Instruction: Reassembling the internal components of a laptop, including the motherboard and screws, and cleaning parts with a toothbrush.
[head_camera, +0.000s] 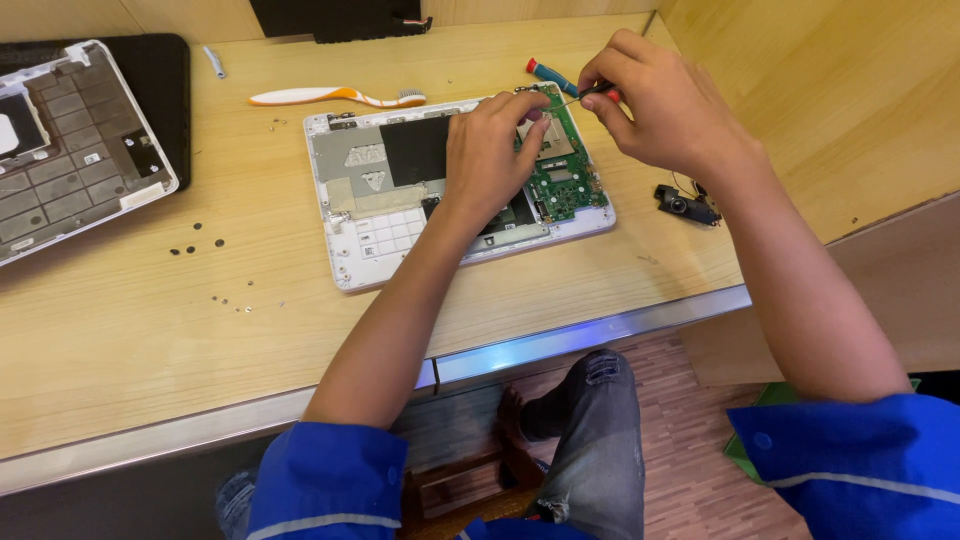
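Near edge first: loose screws already out, scattered on the wooden desk at about 9 o'clock from the opened laptop base, so the unscrewing looks partly done. The white base sits mid-desk, bottom cover off, green circuit board still seated at its right end, so board removal looks not finished. Left hand lies flat, fingers curled down, pressing the board area, gripping nothing I can make out. Right hand at 1 o'clock of the base pinches a small red-handled screwdriver, tip at the board's top edge. A detached black speaker part lies at 3 o'clock. Farther back: a teal-handled screwdriver, an orange-white toothbrush; the removed cover at 10 o'clock.
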